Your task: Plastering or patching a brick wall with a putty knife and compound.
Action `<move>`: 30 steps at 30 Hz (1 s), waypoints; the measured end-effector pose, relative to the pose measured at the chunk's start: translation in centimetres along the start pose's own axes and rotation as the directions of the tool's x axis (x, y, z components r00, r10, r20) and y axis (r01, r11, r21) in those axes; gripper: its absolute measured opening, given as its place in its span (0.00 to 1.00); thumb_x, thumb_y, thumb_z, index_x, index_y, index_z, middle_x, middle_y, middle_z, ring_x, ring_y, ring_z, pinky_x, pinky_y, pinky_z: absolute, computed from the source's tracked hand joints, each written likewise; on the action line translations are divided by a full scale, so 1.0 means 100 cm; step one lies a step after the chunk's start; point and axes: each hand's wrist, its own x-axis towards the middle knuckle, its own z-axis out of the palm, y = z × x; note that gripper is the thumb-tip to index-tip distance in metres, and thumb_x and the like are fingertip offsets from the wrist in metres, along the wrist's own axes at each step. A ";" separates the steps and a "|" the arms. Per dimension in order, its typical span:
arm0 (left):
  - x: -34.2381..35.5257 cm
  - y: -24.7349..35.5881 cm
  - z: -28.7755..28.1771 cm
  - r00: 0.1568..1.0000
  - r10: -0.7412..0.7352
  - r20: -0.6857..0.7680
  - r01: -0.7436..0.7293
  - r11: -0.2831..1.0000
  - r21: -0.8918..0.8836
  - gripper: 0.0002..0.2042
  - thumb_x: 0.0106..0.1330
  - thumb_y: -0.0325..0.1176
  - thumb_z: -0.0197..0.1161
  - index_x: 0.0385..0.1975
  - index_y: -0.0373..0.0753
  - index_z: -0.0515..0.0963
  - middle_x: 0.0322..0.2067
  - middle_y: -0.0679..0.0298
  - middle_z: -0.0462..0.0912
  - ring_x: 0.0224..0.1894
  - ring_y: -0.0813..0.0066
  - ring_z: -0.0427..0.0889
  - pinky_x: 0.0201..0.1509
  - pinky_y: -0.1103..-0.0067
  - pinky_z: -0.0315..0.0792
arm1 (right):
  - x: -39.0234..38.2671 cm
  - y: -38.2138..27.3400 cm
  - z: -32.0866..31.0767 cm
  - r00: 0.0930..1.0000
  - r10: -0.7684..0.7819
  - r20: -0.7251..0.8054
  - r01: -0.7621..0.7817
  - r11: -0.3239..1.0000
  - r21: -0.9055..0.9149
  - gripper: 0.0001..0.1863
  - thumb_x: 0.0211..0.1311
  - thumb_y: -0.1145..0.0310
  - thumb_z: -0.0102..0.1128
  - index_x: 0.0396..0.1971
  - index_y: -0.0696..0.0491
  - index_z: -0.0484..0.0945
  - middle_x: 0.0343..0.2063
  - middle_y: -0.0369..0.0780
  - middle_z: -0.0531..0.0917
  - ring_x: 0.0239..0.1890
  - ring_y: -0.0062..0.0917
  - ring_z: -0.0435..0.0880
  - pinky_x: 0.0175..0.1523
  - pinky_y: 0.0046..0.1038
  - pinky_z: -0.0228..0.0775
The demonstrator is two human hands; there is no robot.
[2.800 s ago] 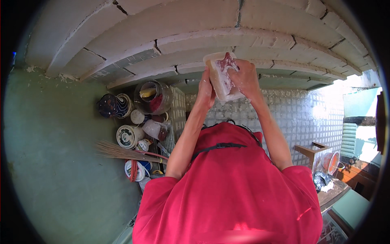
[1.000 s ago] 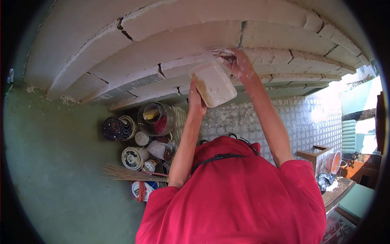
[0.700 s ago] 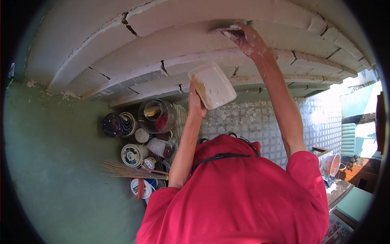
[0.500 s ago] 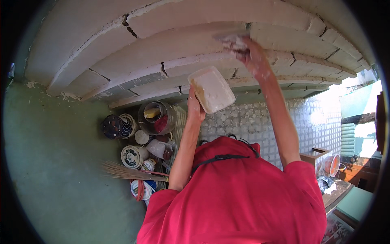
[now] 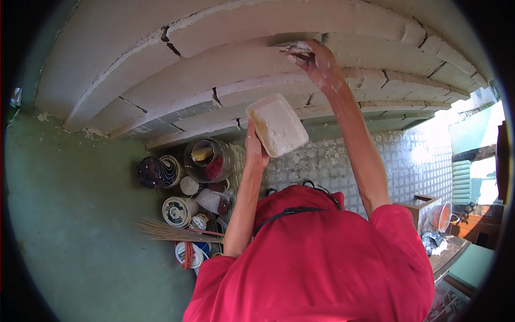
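My left hand [image 5: 256, 149] grips a white rectangular plastic tub [image 5: 279, 129] by its left side. White paste lines the inside, with a tan patch along its left part. Farther up, my right hand [image 5: 317, 63] is closed around a flat putty scraper [image 5: 294, 47] smeared with white. The scraper lies against the pale panelled surface [image 5: 236, 59], close under a raised band. White paste also coats my right fingers and flecks the wrist. My fingers partly hide the scraper's handle.
Dark cracks cross the pale bands. A green wall [image 5: 80, 214] stands at left. Beside it are several paint buckets [image 5: 179, 211], a clear round container [image 5: 209, 161] and a twig broom [image 5: 171, 231]. Below are grey floor tiles [image 5: 397, 161]; an orange bucket [image 5: 443, 217] sits at right.
My right hand and the scraper have shifted slightly left along the pale surface. The tub in my left hand has moved a little down and left in view.
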 end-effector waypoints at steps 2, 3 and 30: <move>-0.001 0.000 -0.002 1.000 0.011 0.005 -0.011 1.000 0.000 0.28 0.71 0.54 0.41 0.61 0.38 0.61 0.53 0.61 0.72 0.53 0.67 0.75 0.55 0.71 0.72 | -0.022 0.003 0.003 0.999 -0.050 -0.006 0.049 0.998 -0.035 0.13 0.67 0.69 0.43 0.45 0.62 0.69 0.40 0.48 0.80 0.42 0.37 0.83 0.41 0.27 0.80; 0.000 -0.001 -0.003 1.000 0.023 0.011 -0.024 1.000 0.003 0.28 0.70 0.54 0.41 0.61 0.38 0.61 0.53 0.61 0.72 0.53 0.67 0.75 0.55 0.71 0.72 | -0.031 0.009 -0.002 0.999 -0.040 -0.029 0.038 0.997 -0.064 0.13 0.68 0.69 0.43 0.45 0.61 0.69 0.41 0.48 0.80 0.41 0.36 0.83 0.41 0.26 0.80; -0.003 -0.006 -0.019 1.000 0.012 0.015 -0.013 1.000 0.009 0.29 0.70 0.55 0.41 0.61 0.38 0.60 0.55 0.60 0.71 0.55 0.66 0.73 0.58 0.68 0.70 | 0.012 0.074 -0.051 0.960 -0.219 -0.175 0.200 0.973 -0.116 0.25 0.58 0.77 0.48 0.58 0.52 0.63 0.49 0.40 0.75 0.45 0.29 0.80 0.38 0.35 0.82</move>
